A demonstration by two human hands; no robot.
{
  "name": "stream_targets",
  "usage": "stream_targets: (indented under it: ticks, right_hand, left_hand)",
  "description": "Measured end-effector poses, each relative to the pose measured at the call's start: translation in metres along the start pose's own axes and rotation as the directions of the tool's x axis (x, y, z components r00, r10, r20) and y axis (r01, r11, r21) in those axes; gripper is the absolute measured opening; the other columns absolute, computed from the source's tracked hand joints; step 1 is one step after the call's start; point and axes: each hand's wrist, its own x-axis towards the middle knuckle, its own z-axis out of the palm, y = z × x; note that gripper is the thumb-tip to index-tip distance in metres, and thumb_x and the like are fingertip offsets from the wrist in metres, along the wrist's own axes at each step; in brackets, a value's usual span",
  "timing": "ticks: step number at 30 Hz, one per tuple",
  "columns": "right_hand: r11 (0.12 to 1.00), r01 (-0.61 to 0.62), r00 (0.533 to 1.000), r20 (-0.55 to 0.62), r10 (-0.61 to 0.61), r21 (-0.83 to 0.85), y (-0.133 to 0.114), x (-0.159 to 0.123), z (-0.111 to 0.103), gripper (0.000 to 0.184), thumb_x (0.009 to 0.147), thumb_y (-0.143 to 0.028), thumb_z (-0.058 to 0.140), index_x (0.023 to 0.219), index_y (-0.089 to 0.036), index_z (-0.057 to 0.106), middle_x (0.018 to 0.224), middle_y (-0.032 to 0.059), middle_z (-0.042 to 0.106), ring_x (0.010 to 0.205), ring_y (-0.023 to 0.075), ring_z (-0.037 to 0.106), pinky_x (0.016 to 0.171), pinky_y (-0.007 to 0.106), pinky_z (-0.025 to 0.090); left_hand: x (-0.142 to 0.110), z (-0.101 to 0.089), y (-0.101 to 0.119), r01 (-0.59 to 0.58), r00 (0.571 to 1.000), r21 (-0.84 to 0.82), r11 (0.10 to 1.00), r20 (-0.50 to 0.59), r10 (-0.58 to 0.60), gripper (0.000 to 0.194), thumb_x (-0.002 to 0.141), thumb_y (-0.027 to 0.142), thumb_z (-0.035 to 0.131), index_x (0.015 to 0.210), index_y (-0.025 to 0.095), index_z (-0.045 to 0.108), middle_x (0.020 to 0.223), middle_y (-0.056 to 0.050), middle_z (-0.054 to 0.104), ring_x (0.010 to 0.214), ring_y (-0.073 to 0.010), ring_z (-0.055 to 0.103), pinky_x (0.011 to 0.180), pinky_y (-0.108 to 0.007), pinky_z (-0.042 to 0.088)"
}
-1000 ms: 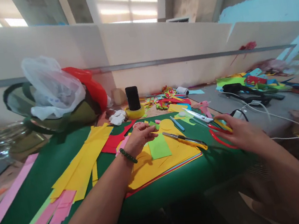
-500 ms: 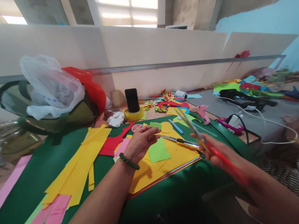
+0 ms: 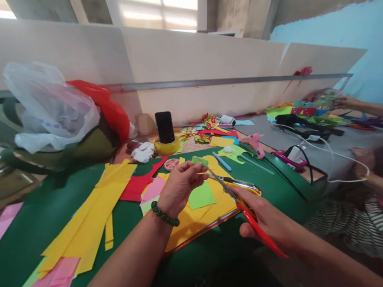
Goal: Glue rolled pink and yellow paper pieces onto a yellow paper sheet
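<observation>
The main risk, in my judgement, is a nicked finger. The long metal blades of the red-handled scissors (image 3: 264,235) reach up to a small, bright green piece of paper (image 3: 199,160), right beside the fingertips that hold it. The piece is so small that a slight slip could bring skin between the blades, or bend the paper and spoil its edge. A second hazard is the yellow-and-black utility knife (image 3: 242,182), lying just under the scissors with its metal blade pointing toward the left hand (image 3: 177,188); a lowered wrist or knuckle could brush it.

The left hand is nearly closed, pinching the green paper between thumb and fingers above a stack of yellow paper sheets (image 3: 185,222) (a dark green bead bracelet (image 3: 166,215) circles that wrist). The right hand (image 3: 268,210) is partly curled, gripping the scissors by their handles, thumb toward the viewer. The blades look slightly parted at most; whether they touch the paper, I cannot tell. A light green paper rectangle (image 3: 202,197) lies on the stack below.
</observation>
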Motion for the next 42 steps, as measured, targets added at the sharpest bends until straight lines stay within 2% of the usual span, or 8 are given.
stream_targets:
  ticks: [9, 13, 16, 20, 24, 28, 35, 42]
  right_hand:
    - [0.998, 0.018, 1.0, -0.021, -0.016, 0.054, -0.012, 0.002, -0.001, 0.093, 0.074, -0.082, 0.045, 0.139, -0.015, 0.048, 0.128, 0.018, 0.058, 0.116, 0.035, 0.055, 0.099, 0.046, 0.043]
    - [0.999, 0.02, 0.999, -0.046, -0.018, 0.036, -0.016, 0.002, -0.002, 0.094, 0.075, -0.082, 0.043, 0.139, -0.013, 0.048, 0.104, 0.0147, 0.065, 0.106, 0.0325, 0.058, 0.093, 0.044, 0.047]
    - [0.999, 0.028, 0.999, -0.048, -0.027, 0.031, -0.015, 0.001, -0.002, 0.095, 0.075, -0.084, 0.04, 0.136, -0.012, 0.051, 0.087, 0.0111, 0.063, 0.095, 0.0301, 0.059, 0.084, 0.041, 0.049]
    - [0.999, 0.035, 0.999, -0.04, -0.034, 0.027, -0.015, 0.001, -0.003, 0.094, 0.075, -0.084, 0.037, 0.134, -0.012, 0.053, 0.076, 0.0071, 0.058, 0.084, 0.0264, 0.057, 0.077, 0.037, 0.049]
    - [0.998, 0.022, 0.999, -0.038, -0.02, 0.054, -0.017, 0.0, -0.003, 0.101, 0.072, -0.088, 0.034, 0.135, -0.011, 0.051, 0.067, 0.0036, 0.052, 0.079, 0.025, 0.054, 0.073, 0.035, 0.048]
    - [0.997, -0.017, 0.999, -0.026, 0.019, 0.071, -0.019, 0.0, -0.004, 0.103, 0.07, -0.089, 0.036, 0.134, -0.009, 0.052, 0.066, 0.0023, 0.049, 0.076, 0.0237, 0.051, 0.07, 0.033, 0.047]
    - [0.994, -0.042, 0.999, 0.004, 0.042, 0.101, -0.016, -0.002, -0.005, 0.093, 0.075, -0.084, 0.041, 0.133, -0.012, 0.052, 0.069, 0.0, 0.047, 0.063, 0.0159, 0.043, 0.064, 0.03, 0.045]
    - [0.988, -0.057, 0.998, 0.018, 0.055, 0.146, -0.015, -0.003, -0.004, 0.089, 0.075, -0.083, 0.043, 0.129, -0.013, 0.054, 0.067, -0.0018, 0.045, 0.056, 0.0131, 0.035, 0.055, 0.028, 0.041]
  left_hand:
    - [0.002, -0.003, -0.004, -0.029, 0.998, 0.083, 0.996, 0.065, 0.024, 0.03, 0.063, 0.025, 0.084, 0.064, 0.014, 0.056, 0.061, 0.002, 0.066, 0.062, -0.0108, 0.067, 0.062, -0.02, 0.047]
    - [0.005, -0.005, -0.006, -0.048, 0.996, 0.09, 0.995, 0.08, 0.041, 0.034, 0.059, 0.029, 0.086, 0.061, 0.014, 0.055, 0.058, 0.003, 0.063, 0.063, -0.0116, 0.066, 0.065, -0.022, 0.047]
    - [0.007, -0.007, -0.007, -0.062, 0.994, 0.107, 0.992, 0.093, 0.052, 0.035, 0.056, 0.032, 0.087, 0.061, 0.014, 0.057, 0.057, 0.003, 0.062, 0.064, -0.0123, 0.066, 0.07, -0.025, 0.048]
    - [0.009, -0.01, -0.008, -0.059, 0.992, 0.142, 0.988, 0.116, 0.042, 0.036, 0.055, 0.037, 0.087, 0.065, 0.014, 0.061, 0.062, 0.0, 0.066, 0.068, -0.0145, 0.067, 0.075, -0.029, 0.05]
    - [0.009, -0.01, -0.007, -0.045, 0.992, 0.156, 0.987, 0.121, 0.026, 0.039, 0.052, 0.041, 0.088, 0.065, 0.015, 0.063, 0.068, -0.003, 0.07, 0.072, -0.0157, 0.068, 0.076, -0.029, 0.05]
    - [0.009, -0.011, -0.008, -0.041, 0.991, 0.169, 0.985, 0.13, 0.019, 0.043, 0.048, 0.044, 0.09, 0.065, 0.015, 0.063, 0.069, -0.003, 0.071, 0.072, -0.016, 0.068, 0.076, -0.029, 0.05]
    - [0.011, -0.015, -0.01, -0.062, 0.986, 0.179, 0.982, 0.166, 0.032, 0.044, 0.05, 0.045, 0.089, 0.07, 0.014, 0.065, 0.073, -0.005, 0.072, 0.076, -0.0176, 0.069, 0.082, -0.032, 0.049]
    - [0.011, -0.015, -0.01, -0.064, 0.984, 0.156, 0.986, 0.174, 0.036, 0.04, 0.052, 0.041, 0.089, 0.067, 0.015, 0.063, 0.071, -0.003, 0.072, 0.073, -0.0166, 0.069, 0.081, -0.032, 0.051]
